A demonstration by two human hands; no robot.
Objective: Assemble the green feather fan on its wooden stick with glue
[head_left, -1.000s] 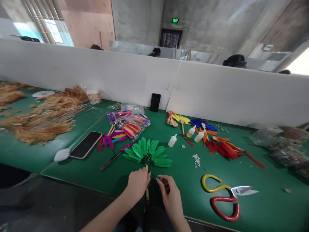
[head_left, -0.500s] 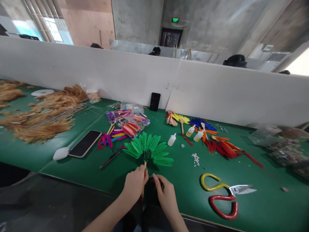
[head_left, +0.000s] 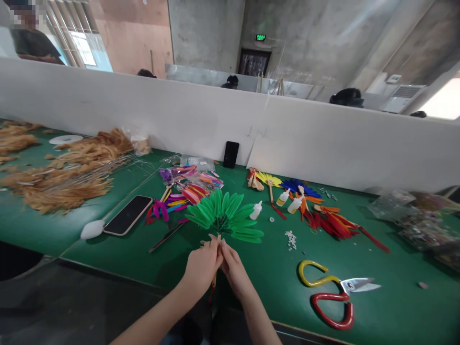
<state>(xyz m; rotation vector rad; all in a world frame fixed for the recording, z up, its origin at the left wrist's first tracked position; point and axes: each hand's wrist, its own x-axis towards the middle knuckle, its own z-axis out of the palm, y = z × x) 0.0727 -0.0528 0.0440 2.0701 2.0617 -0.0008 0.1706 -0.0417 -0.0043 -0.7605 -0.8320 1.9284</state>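
A green feather fan spreads upright above the front edge of the table, its feathers fanned out from a thin wooden handle. My left hand is wrapped round that handle, and a bit of red hangs from its lower end. Close against it, my right hand is closed, with its thumb and fingers at the top of the handle just under the feathers. The palms hide most of the grip. Behind the fan's right edge stands a small white glue bottle.
Yellow-and-red-handled scissors lie at right, near small white beads. More glue bottles and coloured feather fans are behind. To the left are a phone, a dark pen-like tool and brown fibre.
My right hand has moved up and left, from apart to against the handle beside my left hand. The fan has shifted slightly up and right. A person has appeared at the far left.
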